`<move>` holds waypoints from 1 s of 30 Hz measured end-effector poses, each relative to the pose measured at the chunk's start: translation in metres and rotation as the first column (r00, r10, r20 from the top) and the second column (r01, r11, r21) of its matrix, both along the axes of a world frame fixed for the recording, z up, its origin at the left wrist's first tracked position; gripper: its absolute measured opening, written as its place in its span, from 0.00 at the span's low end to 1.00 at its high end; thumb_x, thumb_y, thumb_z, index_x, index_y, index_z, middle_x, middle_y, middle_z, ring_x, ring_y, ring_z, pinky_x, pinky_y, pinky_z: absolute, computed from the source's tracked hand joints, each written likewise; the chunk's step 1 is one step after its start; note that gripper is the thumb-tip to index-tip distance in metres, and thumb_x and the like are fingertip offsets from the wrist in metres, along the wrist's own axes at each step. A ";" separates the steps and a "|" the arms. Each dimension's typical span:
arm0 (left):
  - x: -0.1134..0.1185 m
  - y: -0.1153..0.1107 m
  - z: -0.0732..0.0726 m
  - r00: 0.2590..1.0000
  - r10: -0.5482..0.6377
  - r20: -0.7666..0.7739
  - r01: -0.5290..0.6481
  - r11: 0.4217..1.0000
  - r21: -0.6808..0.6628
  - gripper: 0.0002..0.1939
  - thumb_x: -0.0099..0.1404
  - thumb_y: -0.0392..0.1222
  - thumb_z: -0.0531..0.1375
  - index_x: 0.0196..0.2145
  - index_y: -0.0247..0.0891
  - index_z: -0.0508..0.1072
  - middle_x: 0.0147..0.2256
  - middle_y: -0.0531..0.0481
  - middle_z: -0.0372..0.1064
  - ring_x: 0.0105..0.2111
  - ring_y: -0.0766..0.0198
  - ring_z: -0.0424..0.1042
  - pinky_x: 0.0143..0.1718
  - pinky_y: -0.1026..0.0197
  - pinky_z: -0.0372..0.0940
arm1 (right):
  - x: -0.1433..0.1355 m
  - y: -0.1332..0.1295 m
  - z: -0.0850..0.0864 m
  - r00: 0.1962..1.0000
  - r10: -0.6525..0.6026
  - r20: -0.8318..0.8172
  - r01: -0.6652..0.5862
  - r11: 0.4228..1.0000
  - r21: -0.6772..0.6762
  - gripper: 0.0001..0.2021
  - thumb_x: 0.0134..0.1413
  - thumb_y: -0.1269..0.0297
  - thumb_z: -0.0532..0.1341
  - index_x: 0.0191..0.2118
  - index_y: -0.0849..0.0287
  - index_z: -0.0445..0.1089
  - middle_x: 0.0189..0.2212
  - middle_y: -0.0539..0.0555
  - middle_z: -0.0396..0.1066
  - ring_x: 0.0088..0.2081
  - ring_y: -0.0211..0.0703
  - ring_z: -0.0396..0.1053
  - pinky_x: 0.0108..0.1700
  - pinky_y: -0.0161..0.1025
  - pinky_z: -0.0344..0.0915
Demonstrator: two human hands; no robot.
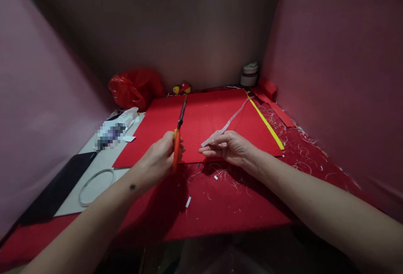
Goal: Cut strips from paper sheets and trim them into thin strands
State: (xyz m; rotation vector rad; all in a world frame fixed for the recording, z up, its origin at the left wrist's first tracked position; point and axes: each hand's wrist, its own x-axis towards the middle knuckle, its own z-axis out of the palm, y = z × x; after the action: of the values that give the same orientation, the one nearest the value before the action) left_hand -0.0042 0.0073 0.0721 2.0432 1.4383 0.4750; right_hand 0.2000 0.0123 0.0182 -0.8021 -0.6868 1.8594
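Note:
My left hand (162, 154) is closed around the orange handles of a pair of scissors (178, 135), whose blades point away from me and look closed. In my right hand (231, 146), a long, thin whitish strip (233, 116) is pinched between thumb and fingers. One end of it sticks out past the fingertips toward the scissors; the rest trails up to the far right. Both hands are above a red corrugated sheet (163, 116), which lies flat on the table. Along its right side runs a yellow strip (267, 125).
A red plastic bag (135, 87), small yellow-and-red figures (181, 88) and a lidded jar (249, 75) stand at the back. At left are a dark flat panel (59, 185) and a wire ring (96, 186). Thread scraps litter the red tablecloth (214, 219). Pink curtains (343, 64) flank the table.

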 end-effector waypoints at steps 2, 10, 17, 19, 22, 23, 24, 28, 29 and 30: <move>0.015 0.001 0.003 0.977 0.041 0.210 -0.025 0.996 -0.082 0.16 0.54 0.50 0.55 0.36 0.36 0.62 0.32 0.50 0.65 0.27 0.66 0.64 0.29 0.62 0.59 | 0.000 0.000 0.000 1.000 0.012 0.012 -0.012 1.000 -0.001 0.03 0.31 0.77 0.62 0.20 0.67 0.71 0.22 0.58 0.73 0.29 0.46 0.74 0.41 0.41 0.71; 0.048 0.007 -0.012 0.882 0.124 0.456 -0.026 0.976 -0.216 0.21 0.42 0.47 0.65 0.30 0.35 0.62 0.25 0.56 0.58 0.24 0.71 0.58 0.24 0.66 0.54 | -0.003 0.002 -0.006 0.994 0.076 0.076 -0.079 0.996 0.045 0.04 0.35 0.75 0.62 0.24 0.67 0.72 0.19 0.54 0.72 0.21 0.38 0.70 0.29 0.35 0.70; 0.042 0.008 -0.016 0.853 0.211 0.477 -0.035 0.935 -0.352 0.22 0.42 0.44 0.66 0.33 0.34 0.62 0.21 0.58 0.59 0.20 0.72 0.58 0.24 0.66 0.54 | -0.004 0.001 -0.004 0.998 0.038 0.042 -0.040 0.998 0.045 0.02 0.36 0.77 0.60 0.22 0.69 0.71 0.17 0.56 0.71 0.21 0.38 0.70 0.30 0.35 0.70; 0.040 0.008 -0.015 0.853 0.212 0.477 -0.028 0.931 -0.364 0.20 0.44 0.43 0.65 0.33 0.34 0.62 0.21 0.58 0.59 0.20 0.72 0.59 0.24 0.66 0.54 | -0.004 0.002 -0.006 0.999 0.032 0.031 -0.034 0.998 0.051 0.03 0.37 0.78 0.60 0.23 0.69 0.71 0.19 0.57 0.72 0.22 0.39 0.70 0.31 0.36 0.70; 0.038 0.008 -0.016 0.844 0.200 0.498 -0.004 0.930 -0.368 0.18 0.45 0.41 0.64 0.33 0.33 0.63 0.23 0.57 0.60 0.21 0.72 0.60 0.24 0.66 0.54 | -0.003 0.002 -0.009 0.999 0.035 0.018 -0.036 0.997 0.061 0.03 0.38 0.77 0.61 0.25 0.69 0.72 0.21 0.58 0.73 0.24 0.39 0.71 0.33 0.37 0.70; 0.038 0.009 -0.017 0.839 0.197 0.507 0.006 0.929 -0.370 0.18 0.45 0.40 0.64 0.33 0.33 0.63 0.23 0.57 0.60 0.21 0.72 0.59 0.24 0.66 0.54 | -0.004 0.002 -0.009 0.999 0.038 0.016 -0.039 0.997 0.063 0.03 0.39 0.77 0.62 0.25 0.69 0.72 0.22 0.58 0.73 0.24 0.39 0.71 0.34 0.38 0.70; 0.038 0.009 -0.017 0.835 0.193 0.516 0.016 0.928 -0.373 0.19 0.45 0.40 0.63 0.34 0.33 0.63 0.23 0.57 0.60 0.21 0.72 0.59 0.24 0.66 0.53 | -0.004 0.002 -0.009 0.999 0.040 0.014 -0.040 0.997 0.063 0.02 0.39 0.76 0.62 0.25 0.69 0.72 0.22 0.58 0.73 0.24 0.39 0.72 0.34 0.38 0.70; 0.033 0.011 -0.014 0.876 0.166 0.453 0.008 0.934 -0.358 0.17 0.48 0.42 0.61 0.34 0.34 0.61 0.22 0.57 0.59 0.21 0.72 0.58 0.24 0.66 0.53 | -0.005 0.000 -0.005 1.000 -0.013 0.002 0.013 0.997 0.076 0.00 0.38 0.77 0.62 0.22 0.69 0.71 0.22 0.57 0.72 0.25 0.39 0.72 0.39 0.38 0.70; 0.030 0.011 -0.013 0.906 0.135 0.400 0.006 0.943 -0.333 0.16 0.49 0.43 0.60 0.34 0.34 0.61 0.23 0.57 0.59 0.22 0.71 0.59 0.24 0.66 0.54 | -0.005 0.000 -0.003 1.000 -0.027 -0.001 0.027 0.996 0.086 0.01 0.37 0.77 0.63 0.21 0.69 0.70 0.22 0.57 0.72 0.26 0.40 0.72 0.40 0.38 0.70; 0.026 0.011 -0.011 0.941 0.087 0.326 0.011 0.957 -0.289 0.15 0.51 0.45 0.59 0.33 0.35 0.61 0.24 0.56 0.60 0.23 0.70 0.60 0.25 0.65 0.55 | -0.005 0.000 -0.002 0.999 -0.038 -0.004 0.038 0.995 0.097 0.02 0.37 0.77 0.63 0.20 0.69 0.70 0.22 0.58 0.72 0.27 0.41 0.73 0.41 0.38 0.70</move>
State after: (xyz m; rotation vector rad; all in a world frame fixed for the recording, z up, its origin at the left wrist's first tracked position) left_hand 0.0221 0.0187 0.0607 1.6161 1.2580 0.5648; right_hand 0.1950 0.0126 0.0165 -0.7454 -0.7501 1.7780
